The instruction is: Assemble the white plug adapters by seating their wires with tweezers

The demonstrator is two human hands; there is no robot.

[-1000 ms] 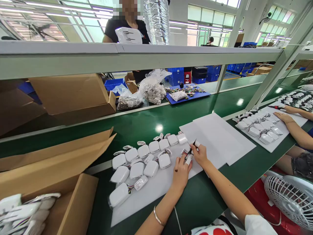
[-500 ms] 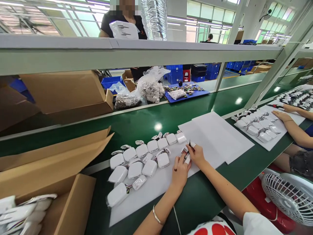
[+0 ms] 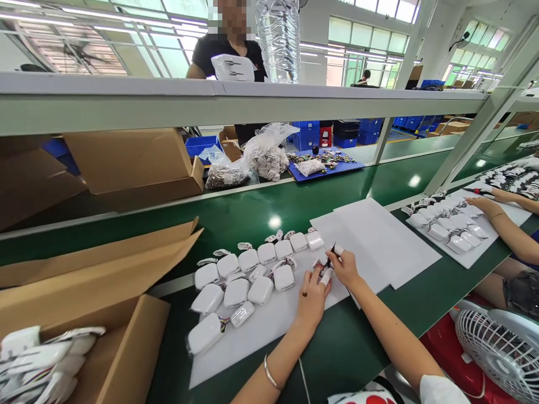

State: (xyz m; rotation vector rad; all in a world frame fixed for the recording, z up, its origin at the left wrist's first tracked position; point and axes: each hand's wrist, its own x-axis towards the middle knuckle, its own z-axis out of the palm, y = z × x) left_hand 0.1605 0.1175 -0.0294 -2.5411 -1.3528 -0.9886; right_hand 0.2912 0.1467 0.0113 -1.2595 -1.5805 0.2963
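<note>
My left hand (image 3: 312,294) is closed at the fingers, pressing a small white wired piece (image 3: 319,264) down on a white sheet (image 3: 269,331). My fingers hide most of that piece. Pinched in my right hand (image 3: 345,269) is a slim black pointed tool (image 3: 332,251), slanting down to the wired piece; its exact kind is unclear. White wraps cover a fingertip on each hand. Left of my hands, glossy white rounded-square units (image 3: 236,292) lie in rows, several with bundled leads. The nearest one is a white unit (image 3: 284,278) with coiled wires above it.
More white sheets (image 3: 374,241) overlap at the right. An open cardboard box (image 3: 135,342) holding white wired parts stands at left. A shelf beam (image 3: 295,106) crosses ahead. At right, a co-worker's hands (image 3: 488,206) are beside more units; a white fan (image 3: 492,348) stands below.
The view has shifted slightly, so the scene sits lower and farther right. The black tool now reaches down to the wired piece between my hands. My left hand stays on that piece.
</note>
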